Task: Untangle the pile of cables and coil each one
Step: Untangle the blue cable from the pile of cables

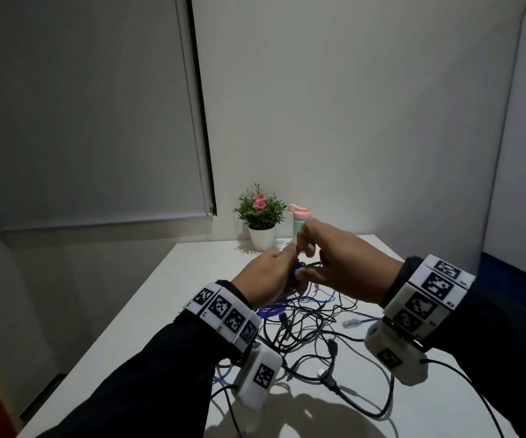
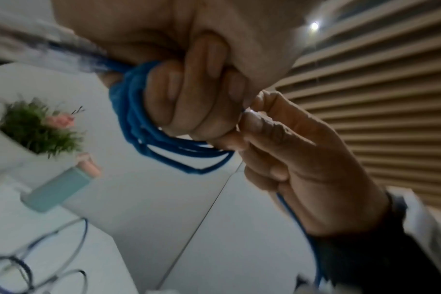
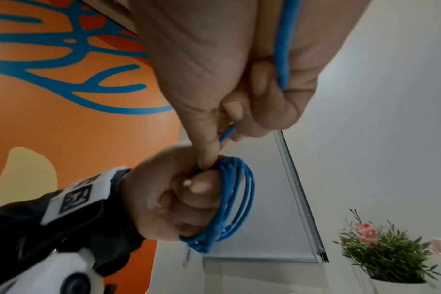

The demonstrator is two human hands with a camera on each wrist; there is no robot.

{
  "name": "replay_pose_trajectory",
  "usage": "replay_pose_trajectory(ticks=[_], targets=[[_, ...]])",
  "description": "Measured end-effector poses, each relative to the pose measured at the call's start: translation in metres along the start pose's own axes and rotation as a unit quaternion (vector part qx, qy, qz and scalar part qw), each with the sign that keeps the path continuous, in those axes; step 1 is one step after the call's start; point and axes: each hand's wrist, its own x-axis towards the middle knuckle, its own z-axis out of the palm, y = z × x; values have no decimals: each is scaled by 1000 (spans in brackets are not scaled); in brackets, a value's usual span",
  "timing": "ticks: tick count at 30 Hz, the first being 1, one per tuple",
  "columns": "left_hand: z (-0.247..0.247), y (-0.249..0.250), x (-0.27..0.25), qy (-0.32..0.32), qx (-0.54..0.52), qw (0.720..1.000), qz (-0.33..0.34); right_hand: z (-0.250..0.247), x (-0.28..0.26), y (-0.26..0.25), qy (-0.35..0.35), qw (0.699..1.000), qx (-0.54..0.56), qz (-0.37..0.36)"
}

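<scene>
Blue cable (image 3: 235,201), black cables (image 1: 306,343), white table (image 1: 148,311).

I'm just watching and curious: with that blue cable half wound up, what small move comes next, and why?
Probably one more wrap. The left hand grips a bundle of thin blue cable loops, while the right hand pinches the loose stretch of that cable right above it. More blue cable trails toward the tangled pile of dark cables on the white table, so winding seems unfinished.
</scene>
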Motion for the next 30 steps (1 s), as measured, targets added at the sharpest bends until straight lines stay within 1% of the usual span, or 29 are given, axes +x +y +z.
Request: replay_pose_trajectory(ticks=[2, 4, 6, 8, 9, 12, 13, 16, 18, 21, 23, 25, 26, 27, 28, 30], targets=[[1, 3, 0, -4, -92, 994, -59, 8, -2, 1, 20, 1000, 8, -6], [-2, 3, 2, -33, -154, 983, -91, 12, -2, 3, -2, 1000, 23, 12], [-3, 0, 4, -47, -165, 979, -112, 12, -1, 4, -40, 998, 20, 33], [0, -3, 6, -39, -161, 978, -124, 10, 1, 4, -66, 997, -7, 42], [2, -5, 8, -20, -163, 978, -126, 9, 3, 3, -74, 996, -21, 47], [8, -9, 14, 84, -149, 978, -118, 8, 6, 1, -97, 989, -87, 76], [9, -10, 17, 108, -138, 978, -111, 10, 6, 1, -103, 986, -107, 81], [12, -14, 22, 128, -122, 982, -69, 12, 4, 4, -108, 984, -124, 67], [16, -15, 21, 113, -132, 984, -30, 10, 4, 6, -100, 986, -120, 60], [14, -20, 10, 70, -114, 991, 28, 5, 4, 10, -70, 991, -95, 67], [7, -24, -3, 14, -153, 988, 30, 5, 1, 9, -56, 994, -74, 65], [-1, -29, -17, -62, -224, 972, 26, 6, -3, 6, -58, 995, -60, 58], [-5, -30, -24, -89, -236, 967, 27, 8, -6, 5, -63, 995, -53, 53], [-8, -31, -29, -105, -230, 967, 24, 11, -7, 4, -70, 995, -48, 47], [-10, -31, -34, -109, -218, 970, 18, 13, -9, 3, -78, 995, -46, 40], [-11, -30, -40, -84, -201, 976, 4, 17, -9, 0, -82, 996, -36, 32]])
